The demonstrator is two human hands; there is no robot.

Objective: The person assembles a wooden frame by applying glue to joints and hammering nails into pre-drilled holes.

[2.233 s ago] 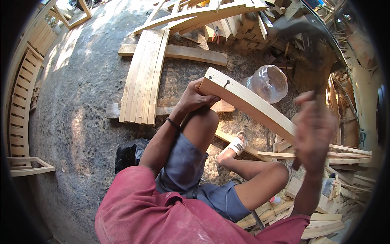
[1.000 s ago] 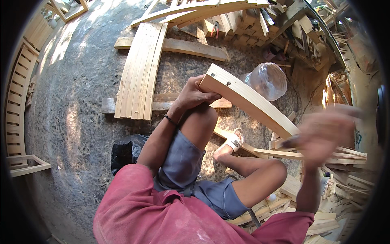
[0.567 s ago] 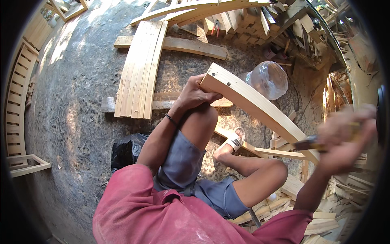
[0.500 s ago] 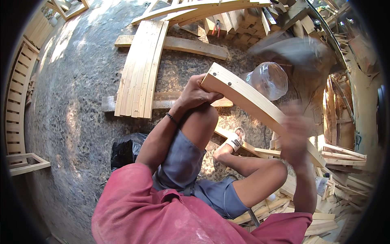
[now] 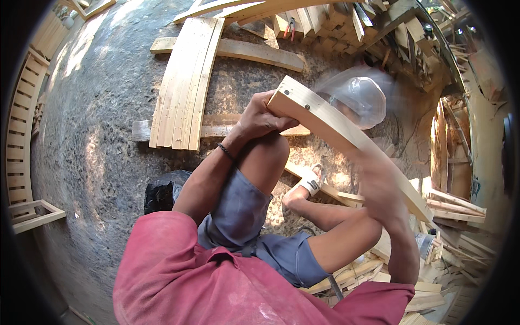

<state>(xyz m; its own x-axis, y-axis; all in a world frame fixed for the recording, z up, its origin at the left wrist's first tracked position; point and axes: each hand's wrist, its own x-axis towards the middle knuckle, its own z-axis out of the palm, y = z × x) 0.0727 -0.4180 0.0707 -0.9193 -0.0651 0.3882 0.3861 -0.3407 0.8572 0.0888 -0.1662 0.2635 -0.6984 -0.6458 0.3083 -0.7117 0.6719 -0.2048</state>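
Ground: rough grey floor, sun-patched; row of long pale wooden slats laid across rough brown-grey bearer + another lower down.
Edges: red-handled pliers up top by stacked cut wood; heap of pale wooden offcuts lower R; black plastic bag at L.
Bar: pale curved squared timber bar, raised by left knee, slanting away down to R; what bears far end, can't tell.
Nails: two dark round nail heads in bar nr upper-L end.
Left hand: pinching bar's upper end, thumb on near face, other fingers mostly hidden.
Right hand: badly blurred, overlaps mid-bar in view; can't tell if fingers curled or spread, or if touching. Grey smear nr clear round plastic tub, poss. tool head.
Bar handling: prob. moderate wt, stiff, dry, not slippery; long, so likely to swing or twist if held one end only. Edges may splinter; ends could split nr nails.
Bar hold: best across narrow sides, back from nail heads; 2nd support approx. mid-curve for balance.
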